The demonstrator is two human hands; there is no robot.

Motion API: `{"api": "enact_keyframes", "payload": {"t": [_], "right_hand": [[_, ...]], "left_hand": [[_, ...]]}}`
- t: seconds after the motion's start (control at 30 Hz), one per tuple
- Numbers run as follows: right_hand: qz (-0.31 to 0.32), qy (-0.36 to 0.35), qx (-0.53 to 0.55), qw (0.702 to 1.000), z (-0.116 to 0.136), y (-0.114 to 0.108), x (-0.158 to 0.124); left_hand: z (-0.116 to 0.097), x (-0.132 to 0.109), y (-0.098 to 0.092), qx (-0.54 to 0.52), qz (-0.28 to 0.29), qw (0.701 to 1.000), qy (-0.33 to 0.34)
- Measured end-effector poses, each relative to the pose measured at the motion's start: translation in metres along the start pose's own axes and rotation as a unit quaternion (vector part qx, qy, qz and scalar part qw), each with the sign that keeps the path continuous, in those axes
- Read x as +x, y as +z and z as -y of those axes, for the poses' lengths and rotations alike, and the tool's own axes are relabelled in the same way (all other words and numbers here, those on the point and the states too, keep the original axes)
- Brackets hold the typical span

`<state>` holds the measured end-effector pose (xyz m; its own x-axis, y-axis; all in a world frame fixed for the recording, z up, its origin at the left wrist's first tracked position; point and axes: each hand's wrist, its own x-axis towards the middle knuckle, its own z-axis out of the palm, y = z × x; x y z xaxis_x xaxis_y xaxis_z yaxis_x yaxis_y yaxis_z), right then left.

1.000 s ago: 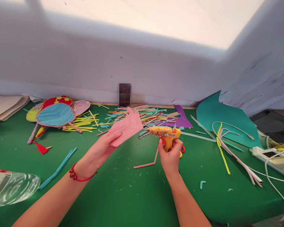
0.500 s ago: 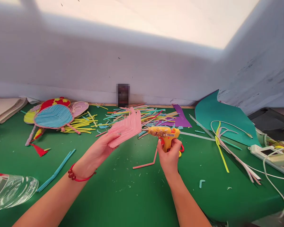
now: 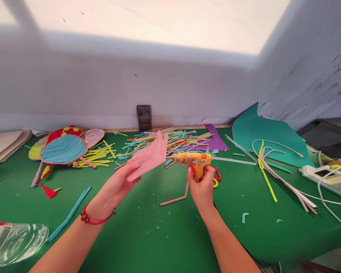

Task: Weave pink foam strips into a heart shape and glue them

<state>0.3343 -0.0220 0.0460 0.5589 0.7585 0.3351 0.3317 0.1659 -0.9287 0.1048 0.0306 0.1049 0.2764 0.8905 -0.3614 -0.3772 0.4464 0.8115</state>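
Pinched by its lower left edge, a pink fan-shaped panel (image 3: 150, 153) of side-by-side strips is held up in my left hand (image 3: 123, 182). My right hand (image 3: 202, 187) is wrapped round the handle of a yellow glue gun (image 3: 197, 159), its nozzle pointing left at the panel's right edge. Whether the tip touches the panel I cannot tell. A clear glue stick (image 3: 235, 160) runs out behind the gun. Below, a bent pink strip (image 3: 173, 201) lies on the green table (image 3: 147, 246). Scissors with red and yellow handles (image 3: 217, 175) lie partly hidden behind my right hand.
Loose coloured strips (image 3: 179, 138) are heaped at the back. Decorated fans (image 3: 64, 149) overlap at the left, above a clear bottle (image 3: 22, 242) and blue strips (image 3: 69, 214). At the right are a teal sheet (image 3: 269, 136), a power strip (image 3: 326, 182) and white cables.
The view has shifted slightly. Both hands keep their holds, and the glue gun's nozzle stays at the panel's right edge.
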Motion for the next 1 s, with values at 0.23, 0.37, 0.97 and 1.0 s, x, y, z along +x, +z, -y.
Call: {"api": "enact_keyframes", "payload": {"t": [0.23,0.37,0.97,1.0], "right_hand": [[0.005,0.016,-0.014,1.0,0.0,-0.001,0.0],[0.006,0.02,-0.024,1.0,-0.003,-0.001,0.001],[0.003,0.019,-0.054,0.998,-0.003,-0.001,0.004],[0.003,0.018,-0.055,0.998,-0.003,-0.002,0.005]], "left_hand": [[-0.001,-0.001,0.006,-0.026,-0.053,0.998,-0.01],[-0.002,-0.002,0.008,-0.035,-0.063,0.997,-0.008],[-0.001,-0.004,0.01,-0.021,-0.049,0.999,-0.005],[0.0,-0.004,0.009,-0.021,-0.045,0.999,-0.006]]}}
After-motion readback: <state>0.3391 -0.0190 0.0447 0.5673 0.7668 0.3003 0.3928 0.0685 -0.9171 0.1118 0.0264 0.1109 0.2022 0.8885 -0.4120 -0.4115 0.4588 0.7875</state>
